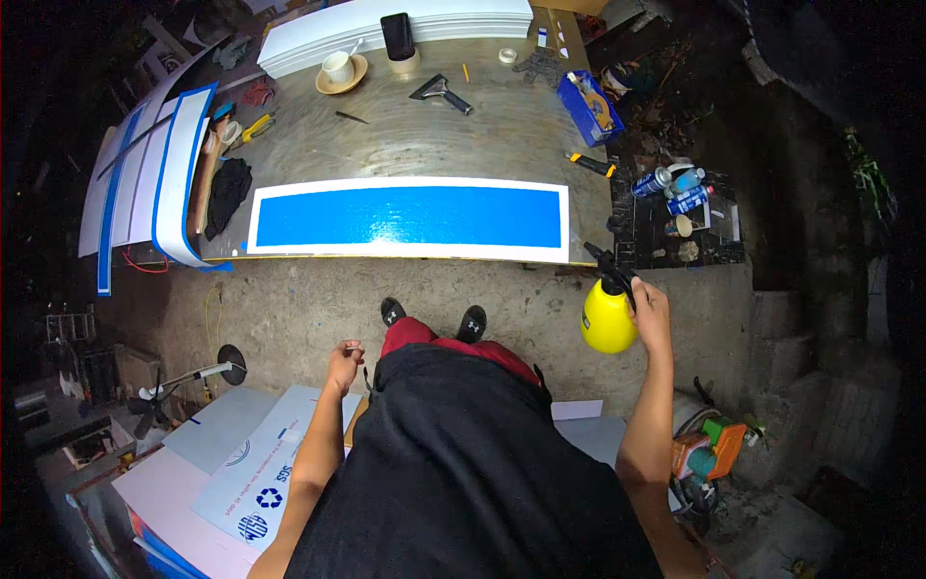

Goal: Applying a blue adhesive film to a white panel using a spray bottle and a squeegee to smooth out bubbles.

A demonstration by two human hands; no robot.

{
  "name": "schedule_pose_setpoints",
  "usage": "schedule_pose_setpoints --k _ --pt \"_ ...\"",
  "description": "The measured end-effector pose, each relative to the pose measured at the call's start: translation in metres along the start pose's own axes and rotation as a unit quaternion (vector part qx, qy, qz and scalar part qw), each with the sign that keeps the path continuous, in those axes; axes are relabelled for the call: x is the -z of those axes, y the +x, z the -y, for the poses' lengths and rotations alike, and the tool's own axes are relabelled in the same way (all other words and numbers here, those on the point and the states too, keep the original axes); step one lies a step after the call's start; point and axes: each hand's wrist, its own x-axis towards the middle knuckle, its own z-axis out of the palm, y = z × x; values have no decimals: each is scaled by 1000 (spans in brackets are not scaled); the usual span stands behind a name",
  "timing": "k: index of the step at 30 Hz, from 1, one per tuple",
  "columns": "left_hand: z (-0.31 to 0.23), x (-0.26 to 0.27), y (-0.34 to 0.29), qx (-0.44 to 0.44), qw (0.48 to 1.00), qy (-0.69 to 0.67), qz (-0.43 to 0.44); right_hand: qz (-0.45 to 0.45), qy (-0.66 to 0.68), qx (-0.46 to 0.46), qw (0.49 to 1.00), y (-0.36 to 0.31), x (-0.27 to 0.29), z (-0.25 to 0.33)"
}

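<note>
My right hand grips the black handle of a yellow pump spray bottle. The bottle hangs upright past the table's near right corner, its black nozzle pointing toward the tabletop. My left hand hovers low on the left, beside my body; its fingers are loosely curled and a little apart, with nothing visible in them. Ahead of me, a long white-bordered panel with a glossy blue face lies flat along the near edge of the metal table. Bright glare shows on its blue surface.
On the table are a squeegee, cup and saucer, stacked white boards, blue bin and yellow-black cutter. Spray cans stand right. Blue-edged strips lean left. Flat sheets and a fan are behind.
</note>
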Motion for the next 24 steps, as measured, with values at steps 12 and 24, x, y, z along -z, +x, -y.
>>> schedule_pose_setpoints --k 12,24 --pt "3 1 -8 12 1000 2 -2 17 -14 -14 1000 -4 4 2" --pt "30 8 -13 35 999 -27 -12 99 -37 3 994 3 -58 54"
